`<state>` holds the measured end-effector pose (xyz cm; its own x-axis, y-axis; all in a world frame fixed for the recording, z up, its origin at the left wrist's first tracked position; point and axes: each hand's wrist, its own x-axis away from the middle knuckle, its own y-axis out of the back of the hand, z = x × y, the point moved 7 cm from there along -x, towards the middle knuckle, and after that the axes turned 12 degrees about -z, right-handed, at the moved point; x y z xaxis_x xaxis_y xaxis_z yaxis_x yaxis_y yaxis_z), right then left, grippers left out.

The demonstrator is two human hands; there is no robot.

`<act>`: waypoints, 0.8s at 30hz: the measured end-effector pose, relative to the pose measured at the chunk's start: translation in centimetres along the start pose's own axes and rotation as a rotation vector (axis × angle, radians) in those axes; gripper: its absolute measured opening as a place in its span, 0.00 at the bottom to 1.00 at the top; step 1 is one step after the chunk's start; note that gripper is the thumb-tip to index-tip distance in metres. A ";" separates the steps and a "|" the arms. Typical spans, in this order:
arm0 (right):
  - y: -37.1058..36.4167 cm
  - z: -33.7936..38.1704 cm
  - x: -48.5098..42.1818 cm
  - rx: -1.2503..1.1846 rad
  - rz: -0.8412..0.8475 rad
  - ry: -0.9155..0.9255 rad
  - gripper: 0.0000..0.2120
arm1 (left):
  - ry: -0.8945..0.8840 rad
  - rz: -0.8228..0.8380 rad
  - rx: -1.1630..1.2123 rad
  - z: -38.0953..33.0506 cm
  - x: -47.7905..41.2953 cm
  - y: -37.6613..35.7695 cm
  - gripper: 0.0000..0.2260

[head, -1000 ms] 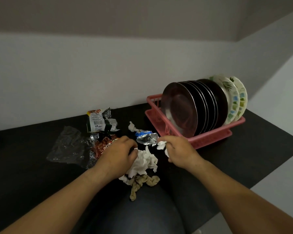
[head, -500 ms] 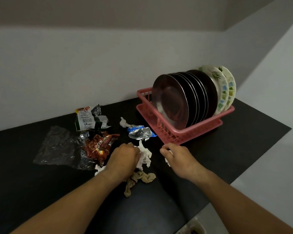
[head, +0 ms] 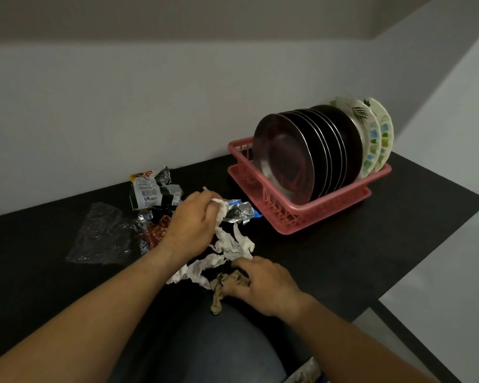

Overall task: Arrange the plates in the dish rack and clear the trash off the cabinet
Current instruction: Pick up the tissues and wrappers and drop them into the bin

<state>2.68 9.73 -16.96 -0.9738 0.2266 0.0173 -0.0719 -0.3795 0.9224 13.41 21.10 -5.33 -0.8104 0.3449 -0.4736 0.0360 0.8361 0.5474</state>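
The plates (head: 285, 167) are stood on edge in the pink dish rack (head: 304, 214), beyond the right hand and well apart from it, so the step in hand is judged to be the gathering of trash from the black cabinet top (head: 371, 244). The two hands are held apart. The left hand (head: 192, 221) is closed round the upper end of the torn white tissue (head: 233, 244), which trails down between both hands. The right hand (head: 264, 283) is curled on the brown crumpled paper (head: 223, 286).

A foil wrapper (head: 241, 212) lies just beside the left fingers. A printed packet (head: 150, 194), a red wrapper (head: 156, 232) and a clear plastic bag (head: 103, 233) lie on the outer side of the left hand.

The light pieces should be pressed into one bundle, because torn tissue is easily dropped in strips. The foil can be taken into the same grip. The farther wrappers are better collected afterwards.
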 end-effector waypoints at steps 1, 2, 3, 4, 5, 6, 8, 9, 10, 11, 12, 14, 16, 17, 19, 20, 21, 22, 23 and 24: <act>-0.6 0.1 -0.1 0.020 0.002 -0.003 0.28 | 0.009 -0.001 -0.014 0.0 0.1 0.0 0.10; -1.0 0.2 0.0 0.016 -0.009 -0.008 0.24 | 0.001 -0.012 -0.052 -0.1 0.3 0.1 0.12; -1.1 0.3 0.0 -0.001 -0.028 -0.012 0.20 | -0.024 -0.030 -0.100 -0.3 0.4 0.2 0.12; -1.0 0.4 0.1 -0.027 -0.049 -0.008 0.16 | -0.049 -0.050 -0.133 -0.6 0.6 0.3 0.13; -0.9 0.5 0.1 -0.056 -0.063 0.003 0.13 | -0.057 -0.065 -0.147 -0.7 0.7 0.5 0.14; -0.7 0.6 0.2 -0.098 -0.073 0.017 0.10 | -0.044 -0.064 -0.135 -0.7 0.8 0.5 0.14; 0.3 0.6 0.3 -0.196 -0.114 0.009 0.11 | 0.080 -0.013 0.002 0.0 1.1 0.2 0.11; 1.0 0.3 0.4 -0.255 -0.151 -0.021 0.13 | 0.157 0.023 0.085 0.4 1.4 -0.1 0.09; 1.7 -0.2 0.5 -0.339 -0.191 -0.065 0.14 | 0.211 0.052 0.144 0.6 1.7 -0.4 0.08; 2.4 -0.7 0.7 -0.408 -0.222 -0.114 0.13 | 0.242 0.077 0.173 0.7 2.0 -0.8 0.08; 3.0 -1.4 0.9 -0.467 -0.252 -0.162 0.11 | 0.260 0.107 0.190 0.7 2.2 -1.2 0.07; 4.3 -2.6 1.6 -0.582 -0.298 -0.281 0.16 | 0.242 0.155 0.177 0.4 2.5 -1.9 0.05; 5.6 -3.7 2.5 -0.666 -0.332 -0.358 0.18 | 0.150 0.163 0.095 -0.5 2.4 -2.4 0.07; 6.2 -4.1 3.1 -0.688 -0.335 -0.387 0.18 | 0.110 0.156 0.074 -1.1 2.4 -2.6 0.12; 7.1 -5.2 4.2 -0.706 -0.308 -0.431 0.18 | 0.089 0.119 0.124 -2.3 2.6 -3.3 0.21; 7.5 -5.7 4.8 -0.709 -0.287 -0.449 0.19 | 0.094 0.098 0.150 -2.9 2.7 -3.8 0.23; 7.8 -6.4 5.4 -0.717 -0.265 -0.476 0.21 | 0.095 0.082 0.160 -3.4 2.9 -4.4 0.24; 8.2 -7.1 6.2 -0.720 -0.246 -0.504 0.23 | 0.092 0.081 0.158 -4.1 3.1 -5.0 0.24; 8.7 -8.0 6.9 -0.717 -0.235 -0.525 0.24 | 0.087 0.100 0.152 -4.8 3.5 -5.8 0.24; 9.4 -8.7 7.7 -0.705 -0.237 -0.535 0.23 | 0.075 0.134 0.144 -5.6 3.9 -6.7 0.24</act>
<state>-7.41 0.11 -11.56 -0.6997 0.6869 0.1964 -0.5433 -0.6901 0.4781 6.74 14.46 -6.98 -0.8338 0.4288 -0.3478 0.2250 0.8392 0.4951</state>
